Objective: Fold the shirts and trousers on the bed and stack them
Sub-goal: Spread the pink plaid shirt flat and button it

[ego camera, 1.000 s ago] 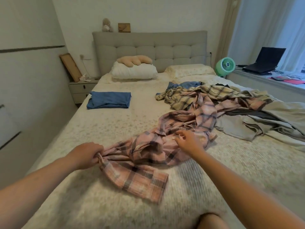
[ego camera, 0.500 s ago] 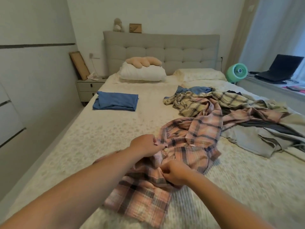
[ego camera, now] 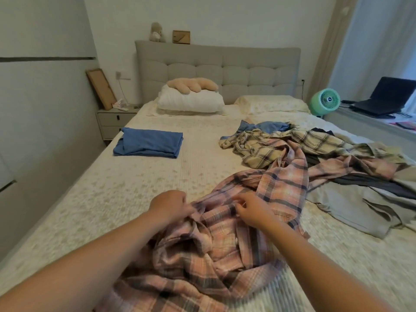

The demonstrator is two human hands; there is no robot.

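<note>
A crumpled pink plaid shirt (ego camera: pixel 225 239) lies on the bed (ego camera: pixel 139 199) in front of me. My left hand (ego camera: pixel 170 204) grips a bunched fold of its upper edge. My right hand (ego camera: pixel 253 208) pinches the fabric a short way to the right. A folded blue garment (ego camera: pixel 149 143) rests flat at the far left of the bed. On the right sprawls a heap of unfolded clothes: a cream plaid shirt (ego camera: pixel 276 145), a blue piece (ego camera: pixel 267 127), grey trousers (ego camera: pixel 351 206) and a dark garment (ego camera: pixel 369 181).
Two pillows (ego camera: pixel 191 101) and a headboard (ego camera: pixel 225 70) stand at the far end. A nightstand (ego camera: pixel 112 122) is at the far left, a green fan (ego camera: pixel 324 101) and a laptop (ego camera: pixel 387 95) on a ledge at the right. A wall runs along the left.
Both hands have shifted along the pink plaid shirt and drawn it closer to me. The left came in from the left sleeve end to the shirt's upper edge.
</note>
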